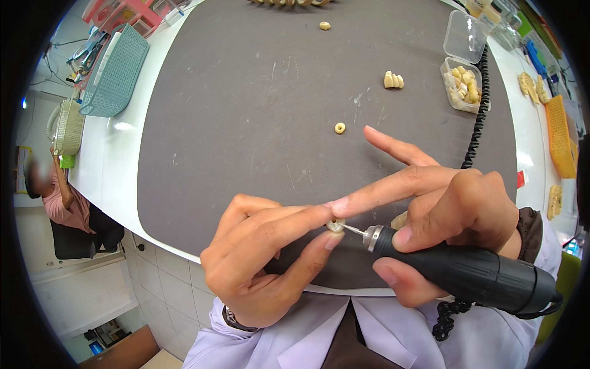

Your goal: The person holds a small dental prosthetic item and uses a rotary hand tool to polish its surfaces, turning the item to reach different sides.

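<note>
— Are you facing any lettering?
— You are facing small, dark script on a pale cream container (477,7) at your far right, but it is blurring too much for you to be reading any words.

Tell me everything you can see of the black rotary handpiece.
The rotary handpiece has a thick, grooved black body, plastic-looking, a silvery metal-looking collar and a thin bit. The right hand grips it slantwise, bit tip at the small tooth-like piece that the left hand pinches. Whether it spins is unclear.
</note>
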### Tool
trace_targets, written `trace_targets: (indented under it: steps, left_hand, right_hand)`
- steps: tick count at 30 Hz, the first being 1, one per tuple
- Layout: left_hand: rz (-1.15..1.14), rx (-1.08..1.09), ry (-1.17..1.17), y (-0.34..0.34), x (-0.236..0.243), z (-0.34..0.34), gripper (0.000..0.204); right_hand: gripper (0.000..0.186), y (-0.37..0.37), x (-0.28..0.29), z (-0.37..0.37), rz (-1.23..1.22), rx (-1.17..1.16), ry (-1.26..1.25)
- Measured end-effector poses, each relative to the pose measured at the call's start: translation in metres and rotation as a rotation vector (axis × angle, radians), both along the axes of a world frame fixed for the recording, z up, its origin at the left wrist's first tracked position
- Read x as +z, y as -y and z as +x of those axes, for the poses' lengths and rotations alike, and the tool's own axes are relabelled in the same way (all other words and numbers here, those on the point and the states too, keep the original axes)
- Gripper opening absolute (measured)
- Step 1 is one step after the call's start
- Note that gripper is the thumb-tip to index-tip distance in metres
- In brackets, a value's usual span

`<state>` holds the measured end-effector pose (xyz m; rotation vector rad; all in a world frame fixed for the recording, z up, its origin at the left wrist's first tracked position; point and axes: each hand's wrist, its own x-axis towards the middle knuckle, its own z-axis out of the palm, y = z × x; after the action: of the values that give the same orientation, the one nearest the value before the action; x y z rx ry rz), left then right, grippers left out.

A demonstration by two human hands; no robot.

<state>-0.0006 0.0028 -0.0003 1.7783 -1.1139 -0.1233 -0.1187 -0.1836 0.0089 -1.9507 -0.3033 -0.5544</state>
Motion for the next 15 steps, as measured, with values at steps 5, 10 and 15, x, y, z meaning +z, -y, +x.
trace_targets:
  steps: [5, 10, 15]
  left_hand:
    - [-0.009, 0.000, 0.028, 0.0014, 0.0011, -0.0001, 0.027]
    - [0.000, 0.005, 0.054, 0.0002, -0.0004, 0.0002, 0.027]
    - [-0.001, 0.013, 0.050, 0.0003, -0.0001, -0.0001, 0.027]
  right_hand:
    - [0.037, -0.0008, 0.0020, -0.0004, -0.002, -0.002, -0.008]
    - [0.037, 0.0003, 0.0012, -0.0002, -0.003, 0.012, -0.006]
    - [0.036, 0.0006, -0.0012, -0.0002, 0.003, 0.010, -0.001]
